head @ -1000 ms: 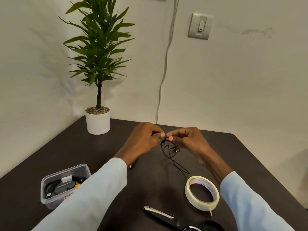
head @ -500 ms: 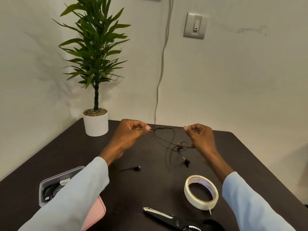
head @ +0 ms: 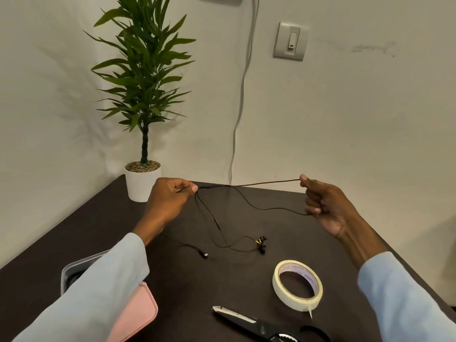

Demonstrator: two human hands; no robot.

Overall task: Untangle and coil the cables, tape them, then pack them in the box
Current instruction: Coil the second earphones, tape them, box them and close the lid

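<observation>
Nearest on the dark bench (head: 187,287) lie black scissors (head: 256,327), a pink case (head: 133,314) and a tape roll (head: 297,285); the clear box (head: 74,270) sits partly behind the left sleeve. Farther in, the black earphone cable (head: 249,185) stretches between both hands, its earbuds and plug resting on the bench. The left hand (head: 170,201) pinches one end, and the right hand (head: 328,206) pinches the other with its fingers (head: 304,179). A potted plant (head: 143,178) stands by the wall.

Box (head: 74,267): mostly hidden behind left sleeve (head: 98,292); contents not visible. Pink lid (head: 138,309) partly covered too. Scissors (head: 249,325) handles cut off at bottom edge. Tape (head: 297,282) print too small to read. Plant (head: 145,70) top cropped.
</observation>
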